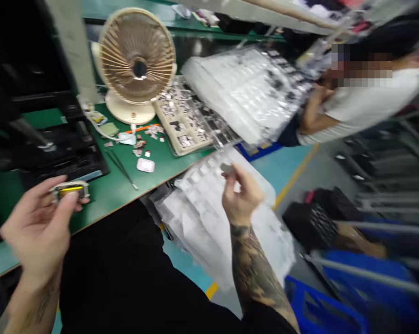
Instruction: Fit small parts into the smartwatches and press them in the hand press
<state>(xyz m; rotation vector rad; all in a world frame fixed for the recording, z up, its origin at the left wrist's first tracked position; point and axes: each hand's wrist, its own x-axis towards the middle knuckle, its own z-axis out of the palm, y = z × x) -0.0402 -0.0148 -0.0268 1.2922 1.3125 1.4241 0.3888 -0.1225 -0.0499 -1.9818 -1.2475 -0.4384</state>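
Between the thumb and fingers of my left hand (44, 215) is a small white-rimmed device housing (71, 190) with a shiny yellow strip inside, above the bench's front edge. My right hand (242, 192) pinches a small flat grey piece (226, 168), whose kind I cannot make out. That hand is out over stacked translucent plastic trays (195, 208) beside the bench. On the green bench (126, 183) between the hands lie tweezers (122, 169) and a small white oval case part (146, 165), touched by neither hand.
A cream fan (136, 65) stands at the back of the bench. Right of it, a compartment tray (185, 147) holds many small parts, with bagged plastic trays (244, 88) overhanging it. A black machine (56, 139) is at left. Another person (365, 106) sits at the right, near blue crates (327, 306).
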